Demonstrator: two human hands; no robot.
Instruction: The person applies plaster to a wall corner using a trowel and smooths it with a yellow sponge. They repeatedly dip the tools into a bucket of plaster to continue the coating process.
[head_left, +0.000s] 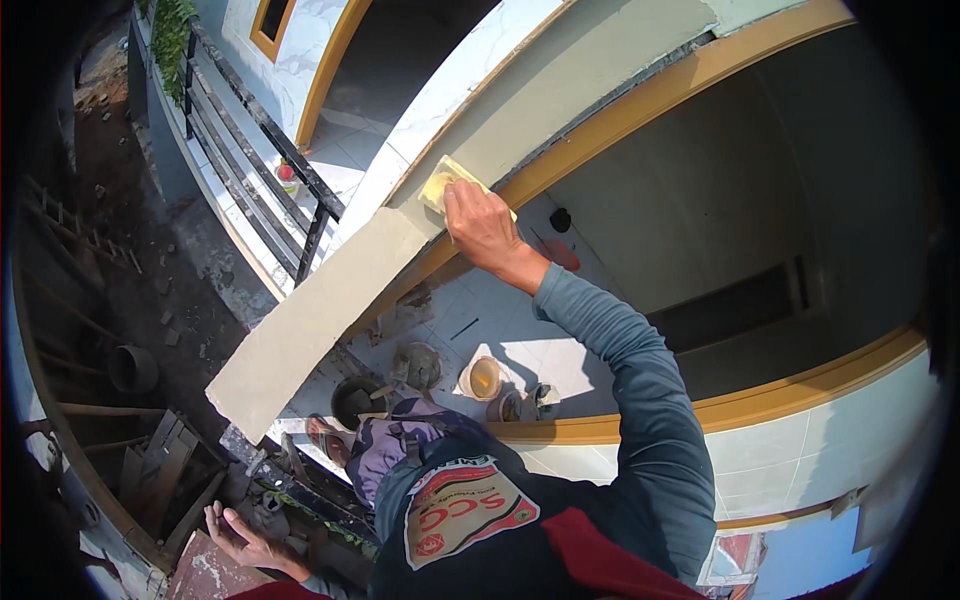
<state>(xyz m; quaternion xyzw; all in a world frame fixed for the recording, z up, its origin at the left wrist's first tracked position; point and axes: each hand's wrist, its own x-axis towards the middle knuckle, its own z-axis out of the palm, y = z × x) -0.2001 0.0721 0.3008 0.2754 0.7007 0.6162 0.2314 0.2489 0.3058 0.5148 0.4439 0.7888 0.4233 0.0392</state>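
My right hand (484, 226) grips a yellow plastering float (440, 184) by its back, fingers wrapped round it. The float's face lies against a long grey plastered strip (325, 318) beside an orange-brown frame (572, 165). Along the strip the plaster looks smooth, with a visible step in it just below the float. Low on the left, my left hand (245, 547) is held out with its thumb and fingers apart and nothing in it. Nearest to it is a worn reddish-brown surface (212, 578); whether they touch, I cannot tell.
Black metal railing (262, 135) runs along a ledge at the upper left, above a drop to dirt ground (180, 290). Below my right arm, several buckets stand on the tiled floor, among them a white bucket (482, 377) and a dark mortar bucket (356, 402). Boards (160, 465) lie lower left.
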